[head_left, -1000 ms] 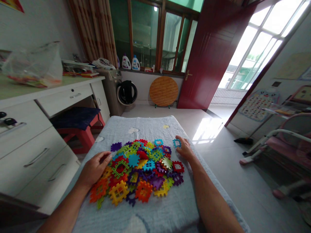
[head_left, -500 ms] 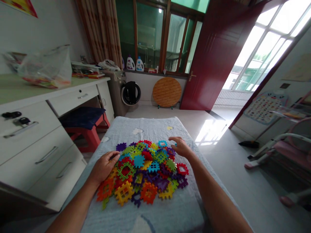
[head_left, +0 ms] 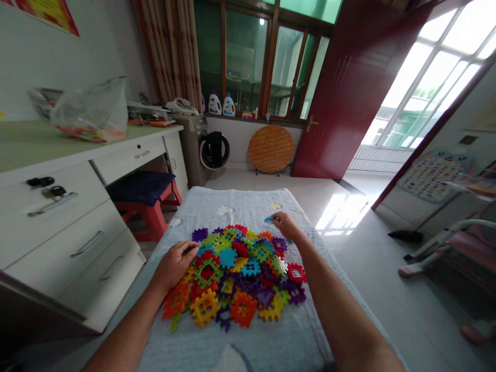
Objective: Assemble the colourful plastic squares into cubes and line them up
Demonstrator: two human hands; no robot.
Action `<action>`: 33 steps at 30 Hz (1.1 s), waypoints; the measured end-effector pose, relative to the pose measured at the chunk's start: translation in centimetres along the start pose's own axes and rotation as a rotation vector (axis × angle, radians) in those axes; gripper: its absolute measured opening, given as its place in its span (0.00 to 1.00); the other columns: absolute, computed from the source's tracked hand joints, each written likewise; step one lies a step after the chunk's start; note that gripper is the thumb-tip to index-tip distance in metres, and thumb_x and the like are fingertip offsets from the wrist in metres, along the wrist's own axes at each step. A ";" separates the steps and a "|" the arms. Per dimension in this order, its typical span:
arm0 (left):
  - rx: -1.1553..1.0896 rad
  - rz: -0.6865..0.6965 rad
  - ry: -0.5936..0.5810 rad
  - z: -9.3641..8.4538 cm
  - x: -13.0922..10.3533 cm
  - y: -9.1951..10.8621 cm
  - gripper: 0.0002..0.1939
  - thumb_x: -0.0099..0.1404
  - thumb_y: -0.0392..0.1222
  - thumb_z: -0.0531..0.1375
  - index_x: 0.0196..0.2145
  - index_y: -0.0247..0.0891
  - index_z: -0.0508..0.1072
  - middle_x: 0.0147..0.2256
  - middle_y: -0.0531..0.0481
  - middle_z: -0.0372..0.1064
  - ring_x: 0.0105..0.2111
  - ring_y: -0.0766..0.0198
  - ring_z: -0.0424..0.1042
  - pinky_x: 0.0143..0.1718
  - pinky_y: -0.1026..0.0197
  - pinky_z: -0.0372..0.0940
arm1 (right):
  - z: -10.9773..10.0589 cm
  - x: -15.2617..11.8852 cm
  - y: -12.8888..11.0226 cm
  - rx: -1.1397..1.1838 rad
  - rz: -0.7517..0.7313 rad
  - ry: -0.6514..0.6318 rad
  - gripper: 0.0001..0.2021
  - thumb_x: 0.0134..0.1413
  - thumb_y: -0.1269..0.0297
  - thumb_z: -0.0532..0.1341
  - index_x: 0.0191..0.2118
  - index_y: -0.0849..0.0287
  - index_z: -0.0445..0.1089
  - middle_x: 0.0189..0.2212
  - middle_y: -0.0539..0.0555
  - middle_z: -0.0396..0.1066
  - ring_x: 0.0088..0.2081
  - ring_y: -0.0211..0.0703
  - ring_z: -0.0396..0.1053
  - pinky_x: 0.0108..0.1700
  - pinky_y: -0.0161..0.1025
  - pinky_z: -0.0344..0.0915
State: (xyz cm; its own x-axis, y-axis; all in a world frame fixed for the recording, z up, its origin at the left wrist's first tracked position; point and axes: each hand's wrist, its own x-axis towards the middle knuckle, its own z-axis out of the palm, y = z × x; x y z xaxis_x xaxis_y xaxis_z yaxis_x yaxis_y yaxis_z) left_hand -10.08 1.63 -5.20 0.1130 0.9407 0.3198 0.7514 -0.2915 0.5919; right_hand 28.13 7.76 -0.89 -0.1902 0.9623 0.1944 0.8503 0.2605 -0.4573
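Observation:
A heap of colourful plastic interlocking tiles (head_left: 232,274) lies on a light blue cloth (head_left: 248,199). My left hand (head_left: 176,264) rests against the heap's left side, fingers loosely extended and not gripping any tile. Beyond the far right of the heap, my right hand (head_left: 285,226) pinches a blue interlocking tile (head_left: 268,219), held a little above the cloth. A purple tile (head_left: 200,234) lies at the far left of the heap, near my left fingertips. An orange tile (head_left: 243,309) and a yellow one (head_left: 205,307) face me at the near edge.
On the left stands a white desk (head_left: 96,206) with drawers and a plastic bag (head_left: 93,111) on top. A red stool (head_left: 155,219) with a dark cushion is tucked beside it. Behind are a washing machine (head_left: 194,147), a round wooden tabletop (head_left: 271,149) and a red door (head_left: 349,93).
My right hand has picked up the blue tile from the heap's far right and moved it away toward the far side. My left hand stays by the heap. The view has shifted slightly.

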 end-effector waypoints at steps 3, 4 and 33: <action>0.003 0.000 -0.006 0.0 0.1 -0.1 0.19 0.62 0.54 0.52 0.38 0.39 0.75 0.40 0.47 0.75 0.43 0.57 0.73 0.49 0.57 0.65 | -1.7 -1.6 2.9 0.242 0.165 0.234 0.14 0.50 0.63 0.56 0.43 0.58 0.70 0.28 0.50 0.72 0.31 0.40 0.69 0.34 0.36 0.64; 0.004 0.001 -0.007 0.0 0.1 -0.1 0.19 0.61 0.54 0.52 0.38 0.39 0.75 0.40 0.47 0.75 0.43 0.57 0.73 0.48 0.57 0.65 | -2.1 -2.3 3.9 0.330 0.226 0.273 0.16 0.49 0.63 0.56 0.45 0.58 0.67 0.26 0.49 0.71 0.28 0.39 0.68 0.32 0.36 0.64; 0.032 -0.028 -0.015 -0.2 0.0 -0.2 0.22 0.60 0.58 0.52 0.38 0.40 0.76 0.41 0.47 0.76 0.42 0.56 0.74 0.47 0.58 0.67 | -0.4 -6.7 5.6 0.001 0.319 0.398 0.26 0.44 0.54 0.62 0.50 0.60 0.65 0.39 0.56 0.70 0.40 0.45 0.69 0.45 0.41 0.63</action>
State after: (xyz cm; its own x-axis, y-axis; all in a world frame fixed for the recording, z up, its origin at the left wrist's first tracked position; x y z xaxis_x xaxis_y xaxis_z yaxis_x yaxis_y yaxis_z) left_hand -10.36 1.70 -5.16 0.1017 0.9509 0.2924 0.7749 -0.2600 0.5762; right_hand 34.35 2.77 -4.36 0.2803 0.8896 0.3605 0.8352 -0.0409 -0.5484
